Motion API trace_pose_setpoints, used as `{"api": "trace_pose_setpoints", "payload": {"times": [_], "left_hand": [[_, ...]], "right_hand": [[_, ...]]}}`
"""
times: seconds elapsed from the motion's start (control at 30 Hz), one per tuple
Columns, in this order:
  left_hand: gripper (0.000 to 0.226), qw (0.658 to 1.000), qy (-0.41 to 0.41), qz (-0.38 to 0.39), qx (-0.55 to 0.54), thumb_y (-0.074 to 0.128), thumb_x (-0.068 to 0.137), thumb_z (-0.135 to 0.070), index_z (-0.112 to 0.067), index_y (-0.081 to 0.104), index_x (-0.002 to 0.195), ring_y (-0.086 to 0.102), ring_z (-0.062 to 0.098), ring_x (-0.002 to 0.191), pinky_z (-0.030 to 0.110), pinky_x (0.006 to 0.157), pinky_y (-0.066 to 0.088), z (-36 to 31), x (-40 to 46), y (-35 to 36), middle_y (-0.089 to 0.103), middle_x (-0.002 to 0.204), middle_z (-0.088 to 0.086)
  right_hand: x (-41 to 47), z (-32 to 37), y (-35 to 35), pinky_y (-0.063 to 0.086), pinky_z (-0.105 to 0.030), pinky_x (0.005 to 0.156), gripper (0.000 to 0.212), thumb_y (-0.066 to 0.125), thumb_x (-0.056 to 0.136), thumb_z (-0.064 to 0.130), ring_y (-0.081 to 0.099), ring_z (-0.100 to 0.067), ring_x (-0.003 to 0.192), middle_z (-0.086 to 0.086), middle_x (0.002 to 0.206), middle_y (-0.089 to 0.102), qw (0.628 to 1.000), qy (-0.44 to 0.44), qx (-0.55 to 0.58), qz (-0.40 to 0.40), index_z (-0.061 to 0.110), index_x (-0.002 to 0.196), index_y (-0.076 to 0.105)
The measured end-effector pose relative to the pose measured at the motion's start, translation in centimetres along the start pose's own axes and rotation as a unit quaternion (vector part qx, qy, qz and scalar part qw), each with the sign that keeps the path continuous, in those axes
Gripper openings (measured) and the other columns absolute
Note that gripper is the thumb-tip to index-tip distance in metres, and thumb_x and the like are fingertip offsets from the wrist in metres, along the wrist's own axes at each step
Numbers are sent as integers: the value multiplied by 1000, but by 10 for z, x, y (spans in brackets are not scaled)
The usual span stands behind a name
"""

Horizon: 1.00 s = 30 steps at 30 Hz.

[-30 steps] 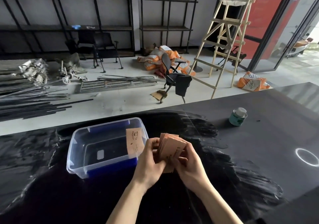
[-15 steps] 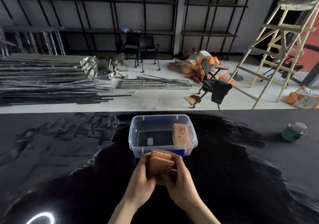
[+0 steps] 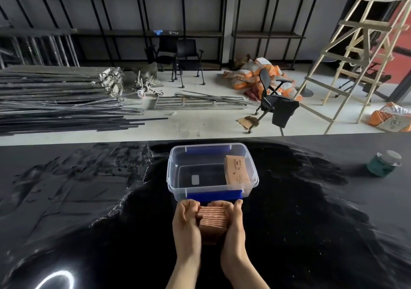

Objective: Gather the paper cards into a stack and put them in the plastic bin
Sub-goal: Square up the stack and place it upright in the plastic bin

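Cards are basically all squared up at this point, pressed into one stack on edge between the two palms, just in front of the near wall of the plastic bin. Going left to right: the left hand is cupped against the left face of the stack, fingers curled over the far top corner, so it's closed on the cards and not empty. The stack sits in the middle, edges showing as thin copper-ish lines, looks pretty tidy though the near end seems a bit stepped. The right hand mirrors it on the other side, thumb reaching up close to the blue latch on the bin's front.

Inside the bin there's already a small bunch of cards leaning against the right wall, left part of the floor bare.

So I'd say gathering is done and this is the carry-to-bin step. Next move needs a lift high enough to clear the near rim, then forward and down without easing the squeeze, or the middle cards will probably slip out. Off to the far right there's a green tin, well apart, no issue.
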<state>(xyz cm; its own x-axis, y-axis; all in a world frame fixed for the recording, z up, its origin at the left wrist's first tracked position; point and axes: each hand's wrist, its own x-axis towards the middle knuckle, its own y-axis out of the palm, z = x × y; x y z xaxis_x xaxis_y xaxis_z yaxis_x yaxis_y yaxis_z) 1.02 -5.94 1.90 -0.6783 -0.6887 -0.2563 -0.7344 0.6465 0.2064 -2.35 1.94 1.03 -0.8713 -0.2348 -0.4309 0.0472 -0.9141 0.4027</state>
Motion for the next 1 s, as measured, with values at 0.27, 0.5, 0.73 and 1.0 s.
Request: {"api": "trace_pose_setpoints", "payload": {"times": [0.27,0.5,0.73,1.0], "left_hand": [[22,997,-39,51,-34,38,98,4,-4,59,102,70,24,69,29,53,57,-4,13,1,67,95,29],[22,997,-45,32,-62,37,105,-6,-4,59,105,71,29,81,24,56,59,8,13,-2,71,95,20],[22,997,-63,23,-48,39,99,-4,-2,61,95,69,38,83,50,81,56,16,17,1,71,93,27],[42,982,-101,158,-21,49,99,-41,-2,62,107,72,31,90,47,80,60,13,5,-14,73,101,25]], "right_hand": [[5,-2,18,55,-55,102,71,43,96,67,77,-42,97,-22,94,82,997,62,32,-31,4,105,76],[7,-10,14,53,-56,104,71,37,100,64,77,-41,101,-23,101,81,996,66,39,-47,6,106,77],[10,-10,22,59,-44,80,68,30,107,57,78,-30,76,-14,77,82,995,23,28,-91,8,90,75],[30,10,22,53,-39,75,78,20,107,59,73,-31,79,-11,73,78,982,7,6,-188,8,83,74]]}}
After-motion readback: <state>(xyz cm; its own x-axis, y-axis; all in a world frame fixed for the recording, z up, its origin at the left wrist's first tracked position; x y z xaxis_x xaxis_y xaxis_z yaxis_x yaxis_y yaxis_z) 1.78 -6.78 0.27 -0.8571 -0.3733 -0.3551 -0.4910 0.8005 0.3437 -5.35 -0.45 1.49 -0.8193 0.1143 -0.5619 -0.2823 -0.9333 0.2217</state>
